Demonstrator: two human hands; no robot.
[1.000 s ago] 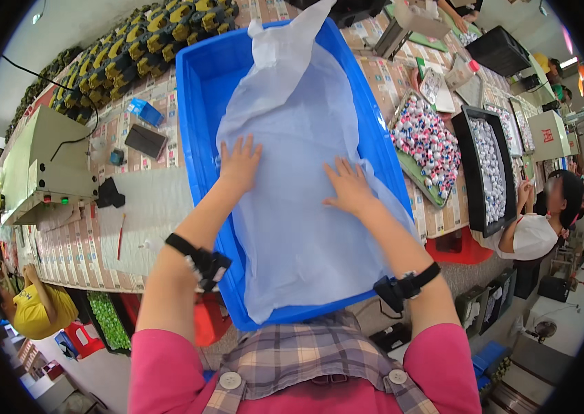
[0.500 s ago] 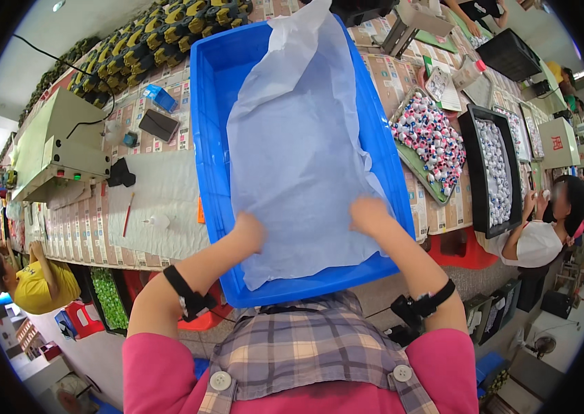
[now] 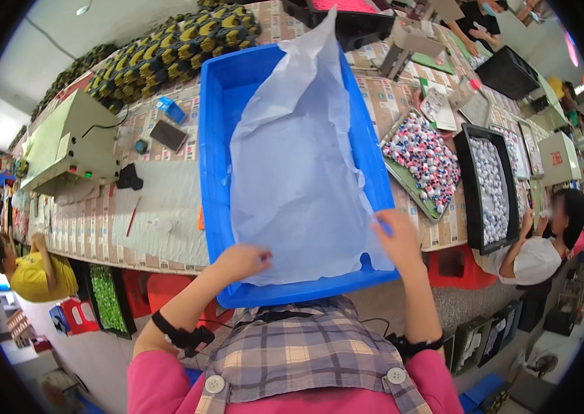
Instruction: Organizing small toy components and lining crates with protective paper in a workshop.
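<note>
A thin, whitish translucent liner sheet [image 3: 292, 172] is spread inside a deep blue plastic tub [image 3: 214, 138]. Its far end stands up in a peak above the tub's far rim. My left hand [image 3: 240, 262] is over the near left corner, fingers curled at the sheet's edge; whether they pinch anything is hidden. Across the tub, my right hand [image 3: 400, 238] is at the right rim, thumb and fingers closed on the sheet's right edge. Near that hand, the sheet is wrinkled and shows a patch of blue.
Right of the tub are a tray of small pink, blue and white pieces [image 3: 423, 159] and a black crate [image 3: 468, 186] of pale pieces. A pale machine [image 3: 75, 145] stands left. Black-and-yellow parts [image 3: 168, 52] are piled behind. Co-workers sit at both sides.
My right hand has moved right and nearer to me, onto the tub's rim. My left hand has moved slightly left and nearer. The sheet's near right part has shifted, baring some blue.
</note>
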